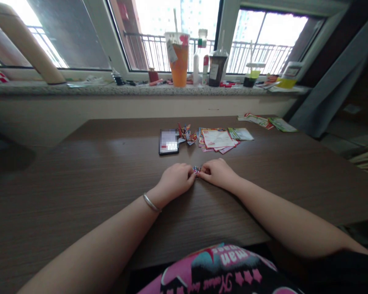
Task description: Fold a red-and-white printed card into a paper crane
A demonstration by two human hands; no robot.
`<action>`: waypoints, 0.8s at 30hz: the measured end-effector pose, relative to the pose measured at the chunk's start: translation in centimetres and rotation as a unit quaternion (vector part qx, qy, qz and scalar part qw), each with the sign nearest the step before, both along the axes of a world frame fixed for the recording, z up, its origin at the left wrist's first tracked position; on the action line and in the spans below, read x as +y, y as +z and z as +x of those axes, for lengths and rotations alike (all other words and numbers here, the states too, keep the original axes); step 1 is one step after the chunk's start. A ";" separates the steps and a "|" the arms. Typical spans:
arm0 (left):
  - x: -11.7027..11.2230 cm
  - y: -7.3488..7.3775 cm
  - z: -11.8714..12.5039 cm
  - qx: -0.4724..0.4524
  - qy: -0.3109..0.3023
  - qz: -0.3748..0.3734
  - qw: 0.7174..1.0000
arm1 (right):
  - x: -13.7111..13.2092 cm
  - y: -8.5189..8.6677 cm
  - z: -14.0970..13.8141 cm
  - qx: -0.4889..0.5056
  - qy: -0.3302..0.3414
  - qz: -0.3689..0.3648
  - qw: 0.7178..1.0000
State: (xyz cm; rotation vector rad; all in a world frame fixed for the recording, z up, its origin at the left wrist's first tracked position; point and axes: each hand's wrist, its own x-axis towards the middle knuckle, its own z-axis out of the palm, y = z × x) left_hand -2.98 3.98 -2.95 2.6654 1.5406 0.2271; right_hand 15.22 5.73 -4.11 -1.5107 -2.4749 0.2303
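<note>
Between my two hands, low over the brown table [110,179], is a small piece of folded printed paper [196,170]. My left hand [178,178], with a silver bangle at the wrist, pinches its left side. The fingertips of my right hand [217,172] close on its right side. My fingers cover most of the piece, so its shape is hard to make out. Just beyond lies a cluster of folded colourful paper pieces [187,134], beside a phone [168,141] with a lit screen. Right of the cluster is a stack of printed paper sheets [217,138].
More printed sheets [260,121] lie at the table's far right. Along the stone windowsill [135,90] stand a tall cup of orange drink [179,65], a dark drink cup [217,70], a clear bottle [197,65] and a yellow-bottomed container [290,77]. A cardboard tube [33,49] leans at left.
</note>
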 end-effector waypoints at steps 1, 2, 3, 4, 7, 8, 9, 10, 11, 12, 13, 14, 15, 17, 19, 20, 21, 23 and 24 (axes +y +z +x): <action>0.0 0.0 0.0 0.003 0.002 0.000 1.000 | 0.1 -0.1 0.0 0.000 -0.001 0.000 1.000; 0.1 -0.1 0.0 0.006 0.003 -0.002 1.000 | 0.1 -0.1 0.0 0.000 -0.001 -0.001 1.000; 0.1 -0.1 0.1 0.009 0.003 -0.003 1.000 | 0.1 -0.1 -0.1 0.000 -0.001 -0.002 1.000; 0.1 -0.1 0.1 0.011 0.003 -0.005 1.000 | 0.1 -0.1 -0.1 0.001 -0.002 -0.004 1.000; 0.1 -0.1 0.2 0.021 0.006 -0.002 1.000 | 0.0 0.1 -0.2 -0.001 -0.005 -0.006 1.000; 0.1 -0.1 0.2 0.026 0.006 0.001 1.000 | -0.1 0.2 -0.2 -0.003 -0.006 -0.007 1.000; 0.1 -0.2 0.3 0.031 0.006 0.004 0.999 | -0.1 0.3 -0.3 -0.004 -0.007 -0.008 1.000; 0.0 -0.2 0.3 0.036 0.006 0.008 0.999 | -0.2 0.3 -0.3 -0.005 -0.009 -0.009 1.000; 0.0 -0.2 0.4 0.040 0.005 0.012 0.999 | -0.2 0.3 -0.3 -0.004 -0.010 -0.008 1.000; 0.0 -0.3 0.4 0.044 0.004 0.014 0.999 | -0.2 0.3 -0.3 -0.004 -0.012 -0.008 1.000; 0.0 -0.3 0.4 0.048 0.004 0.014 0.999 | -0.2 0.3 -0.3 -0.003 -0.014 -0.008 1.000; -0.1 -0.4 0.4 0.049 0.007 0.015 0.999 | -0.2 0.2 -0.3 -0.004 -0.017 -0.008 1.000; -0.1 -0.4 0.4 0.049 0.013 0.015 0.999 | -0.2 0.2 -0.3 -0.004 -0.020 -0.008 1.000; -0.1 -0.5 0.3 0.045 0.031 0.019 0.998 | -0.2 0.1 -0.3 -0.005 -0.023 -0.008 1.000; -0.2 -0.6 0.2 0.039 0.039 0.017 0.998 | -0.2 0.2 -0.3 -0.009 -0.026 -0.008 1.000; -0.2 -0.6 0.2 0.035 0.038 0.016 0.999 | -0.2 0.2 -0.3 -0.013 -0.028 -0.008 0.999; -0.2 -0.6 0.2 0.034 0.038 0.014 0.999 | -0.3 0.3 -0.4 -0.018 -0.030 -0.009 0.999; -0.2 -0.5 0.1 0.033 0.037 0.010 0.999 | -0.3 0.5 -0.5 -0.028 -0.033 -0.012 0.999; -0.2 -0.5 0.1 0.033 0.036 0.009 0.999 | -0.3 0.6 -0.5 -0.031 -0.034 -0.013 0.999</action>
